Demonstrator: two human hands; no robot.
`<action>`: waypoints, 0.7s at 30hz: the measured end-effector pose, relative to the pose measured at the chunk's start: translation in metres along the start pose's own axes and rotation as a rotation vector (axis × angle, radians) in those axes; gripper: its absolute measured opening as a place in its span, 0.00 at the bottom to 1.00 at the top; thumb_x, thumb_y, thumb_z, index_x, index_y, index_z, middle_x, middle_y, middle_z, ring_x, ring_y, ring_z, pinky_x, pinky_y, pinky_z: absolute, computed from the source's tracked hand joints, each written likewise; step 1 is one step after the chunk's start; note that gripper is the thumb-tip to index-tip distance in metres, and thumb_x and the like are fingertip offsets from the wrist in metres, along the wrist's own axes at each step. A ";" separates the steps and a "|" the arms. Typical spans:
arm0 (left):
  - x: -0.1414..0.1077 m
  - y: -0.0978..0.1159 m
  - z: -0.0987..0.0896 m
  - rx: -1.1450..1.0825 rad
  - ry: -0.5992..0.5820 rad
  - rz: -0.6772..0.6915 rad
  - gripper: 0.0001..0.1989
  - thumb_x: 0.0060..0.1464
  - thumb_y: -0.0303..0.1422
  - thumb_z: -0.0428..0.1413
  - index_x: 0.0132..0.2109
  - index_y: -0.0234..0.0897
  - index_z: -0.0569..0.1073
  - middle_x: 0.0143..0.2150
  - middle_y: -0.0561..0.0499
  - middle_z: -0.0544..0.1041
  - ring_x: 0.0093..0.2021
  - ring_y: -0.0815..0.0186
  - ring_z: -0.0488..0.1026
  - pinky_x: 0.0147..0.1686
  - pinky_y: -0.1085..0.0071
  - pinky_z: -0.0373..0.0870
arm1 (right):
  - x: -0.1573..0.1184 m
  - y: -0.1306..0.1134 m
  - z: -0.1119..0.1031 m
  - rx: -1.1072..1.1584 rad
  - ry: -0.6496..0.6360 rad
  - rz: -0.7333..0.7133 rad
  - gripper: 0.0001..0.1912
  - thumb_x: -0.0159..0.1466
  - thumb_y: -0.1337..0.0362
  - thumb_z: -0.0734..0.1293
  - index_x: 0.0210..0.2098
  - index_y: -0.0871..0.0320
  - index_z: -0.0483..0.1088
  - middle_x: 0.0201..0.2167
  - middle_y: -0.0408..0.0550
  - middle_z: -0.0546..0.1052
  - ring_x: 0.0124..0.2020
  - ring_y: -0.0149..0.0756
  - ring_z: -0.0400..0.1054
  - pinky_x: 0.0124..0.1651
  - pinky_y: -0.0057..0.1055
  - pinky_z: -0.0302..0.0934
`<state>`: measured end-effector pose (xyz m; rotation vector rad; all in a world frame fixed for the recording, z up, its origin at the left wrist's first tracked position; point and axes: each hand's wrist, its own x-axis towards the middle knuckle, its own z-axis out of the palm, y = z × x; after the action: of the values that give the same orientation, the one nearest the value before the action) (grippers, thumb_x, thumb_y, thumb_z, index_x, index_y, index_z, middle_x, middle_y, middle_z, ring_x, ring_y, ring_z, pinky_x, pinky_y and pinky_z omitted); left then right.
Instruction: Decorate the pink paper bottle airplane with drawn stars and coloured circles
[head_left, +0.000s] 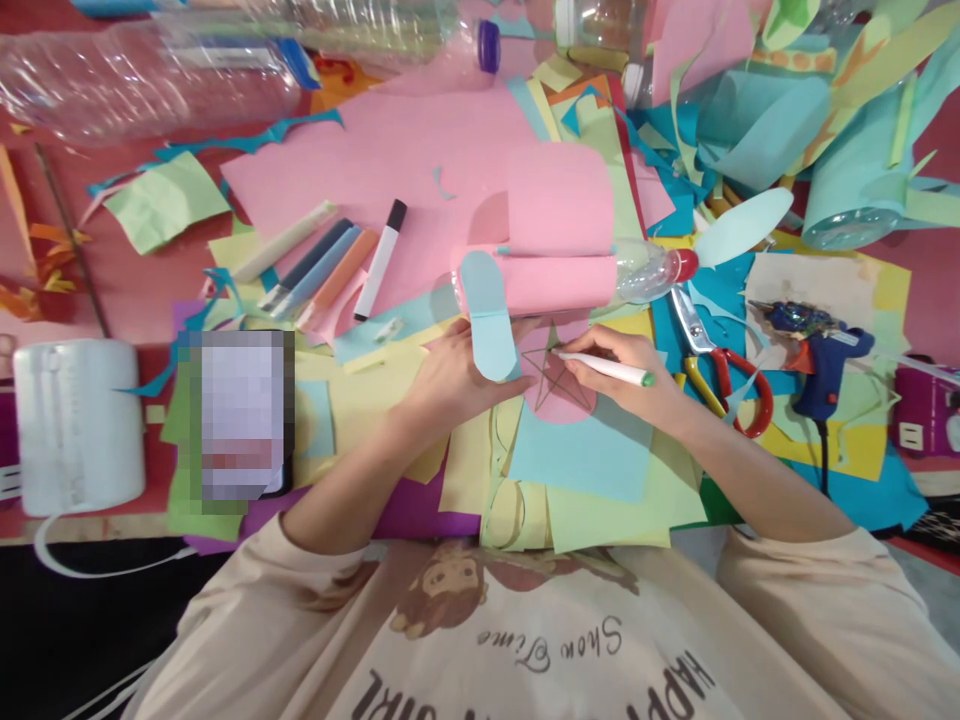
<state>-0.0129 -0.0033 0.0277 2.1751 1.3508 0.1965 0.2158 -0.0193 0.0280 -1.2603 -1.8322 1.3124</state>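
My right hand (622,372) grips a white marker (611,368) with a green end. Its tip meets a rounded pink paper piece (581,402) bearing a drawn star in dark lines. My left hand (450,375) rests at the left of that piece, thumb stretched out flat; its other fingers are partly hidden behind a light blue rounded paper strip (493,345). Just beyond both hands lies a clear plastic bottle (641,272) with a red cap, wrapped in pink paper (559,282). Light blue paper (577,465) lies under the pink piece.
Several markers (330,268) lie at the left, beyond a phone (247,410) and a white device (79,425). Scissors (720,365) and a blue glue gun (829,370) lie at the right. Plastic bottles (150,80) and paper scraps (169,200) cover the far side.
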 end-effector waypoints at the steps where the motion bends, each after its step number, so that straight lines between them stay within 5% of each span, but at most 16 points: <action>1: 0.000 0.000 0.000 0.003 -0.004 -0.002 0.30 0.53 0.41 0.57 0.63 0.45 0.65 0.42 0.51 0.78 0.55 0.54 0.68 0.56 0.60 0.65 | 0.000 0.000 0.000 -0.001 -0.001 -0.005 0.09 0.64 0.59 0.66 0.34 0.59 0.70 0.27 0.42 0.73 0.25 0.26 0.61 0.26 0.24 0.52; 11: 0.000 0.002 -0.003 0.014 -0.023 -0.012 0.32 0.52 0.40 0.59 0.64 0.44 0.64 0.41 0.51 0.77 0.53 0.55 0.69 0.55 0.62 0.65 | 0.000 0.000 -0.003 -0.032 -0.096 0.003 0.11 0.65 0.58 0.65 0.34 0.59 0.72 0.30 0.44 0.76 0.28 0.28 0.65 0.29 0.25 0.55; 21: 0.001 0.002 -0.002 0.014 -0.024 -0.020 0.31 0.52 0.41 0.59 0.63 0.45 0.64 0.39 0.51 0.77 0.54 0.54 0.68 0.54 0.61 0.65 | 0.000 0.000 -0.001 -0.026 -0.027 -0.019 0.09 0.65 0.58 0.65 0.35 0.58 0.70 0.28 0.42 0.73 0.26 0.27 0.62 0.28 0.25 0.54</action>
<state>-0.0116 -0.0028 0.0305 2.1681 1.3635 0.1533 0.2163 -0.0186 0.0282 -1.2407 -1.8811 1.3059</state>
